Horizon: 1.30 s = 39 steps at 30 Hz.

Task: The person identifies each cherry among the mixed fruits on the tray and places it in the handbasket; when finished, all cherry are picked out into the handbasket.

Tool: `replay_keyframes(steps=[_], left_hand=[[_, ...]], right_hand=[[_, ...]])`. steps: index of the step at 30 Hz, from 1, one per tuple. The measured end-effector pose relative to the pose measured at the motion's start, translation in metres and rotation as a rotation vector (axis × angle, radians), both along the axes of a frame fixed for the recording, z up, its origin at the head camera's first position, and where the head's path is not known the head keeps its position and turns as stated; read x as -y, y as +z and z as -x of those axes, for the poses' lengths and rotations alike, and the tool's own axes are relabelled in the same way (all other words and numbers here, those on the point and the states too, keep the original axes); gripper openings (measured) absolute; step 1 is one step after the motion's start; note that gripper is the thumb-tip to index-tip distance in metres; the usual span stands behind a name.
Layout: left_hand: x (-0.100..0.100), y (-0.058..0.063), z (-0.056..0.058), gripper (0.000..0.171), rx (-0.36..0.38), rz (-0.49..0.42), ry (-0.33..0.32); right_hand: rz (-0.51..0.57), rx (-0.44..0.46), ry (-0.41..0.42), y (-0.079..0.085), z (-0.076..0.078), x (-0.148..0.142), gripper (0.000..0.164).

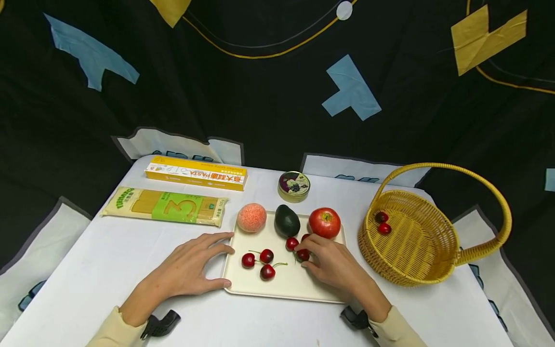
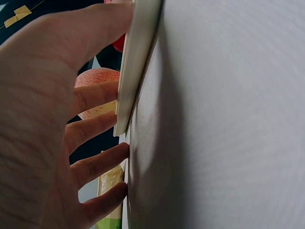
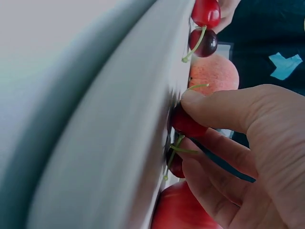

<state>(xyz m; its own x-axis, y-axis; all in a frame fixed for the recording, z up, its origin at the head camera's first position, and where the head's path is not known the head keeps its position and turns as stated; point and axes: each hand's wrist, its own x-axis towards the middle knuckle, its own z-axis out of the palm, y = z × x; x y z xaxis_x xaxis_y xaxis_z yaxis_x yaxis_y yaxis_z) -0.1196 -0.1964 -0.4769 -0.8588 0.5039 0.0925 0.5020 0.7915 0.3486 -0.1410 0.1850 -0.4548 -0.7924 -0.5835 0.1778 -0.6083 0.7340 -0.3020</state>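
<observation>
On the cream tray (image 1: pixel 282 288), the right hand (image 1: pixel 331 262) has a narrow grip, pinching a cherry (image 3: pixel 186 123) near the avocado (image 1: pixel 287 221). The left hand (image 1: pixel 191 265) touches the tray's left edge, its fingers spread wide.

The right hand (image 1: pixel 331 262) is pinching one shiny, dark red cherry (image 1: pixel 302 256) at the cream rectangular tray (image 1: pixel 299 291), which is lying flat. The left hand (image 1: pixel 191 265) is touching the tray's left edge. Three stemmed cherries (image 1: pixel 267 273) are lying grouped on it; further cherries (image 1: pixel 292 244) are sitting just beside the pinched one.
</observation>
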Motion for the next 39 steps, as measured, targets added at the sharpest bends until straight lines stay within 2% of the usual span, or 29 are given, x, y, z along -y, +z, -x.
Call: replay_keyframes(steps=[7, 13, 19, 34, 39], left_hand=[[0.0, 0.0, -0.001, 0.065, -0.01, 0.001, -0.002], [0.0, 0.0, -0.001, 0.064, -0.013, -0.004, -0.005], [0.0, 0.0, -0.001, 0.064, -0.011, -0.006, -0.008], [0.001, 0.001, -0.001, 0.063, -0.027, -0.012, -0.012], [0.001, 0.001, 0.0, 0.064, -0.021, -0.012, -0.013]], right_hand=[[-0.011, -0.002, -0.008, 0.003, -0.001, 0.0, 0.035], [-0.016, -0.071, -0.015, 0.015, -0.003, -0.004, 0.04], [0.032, -0.118, -0.022, 0.027, -0.005, -0.012, 0.039], [0.021, -0.235, -0.126, 0.055, -0.006, -0.048, 0.04], [-0.004, -0.244, -0.172, 0.062, -0.005, -0.066, 0.037]])
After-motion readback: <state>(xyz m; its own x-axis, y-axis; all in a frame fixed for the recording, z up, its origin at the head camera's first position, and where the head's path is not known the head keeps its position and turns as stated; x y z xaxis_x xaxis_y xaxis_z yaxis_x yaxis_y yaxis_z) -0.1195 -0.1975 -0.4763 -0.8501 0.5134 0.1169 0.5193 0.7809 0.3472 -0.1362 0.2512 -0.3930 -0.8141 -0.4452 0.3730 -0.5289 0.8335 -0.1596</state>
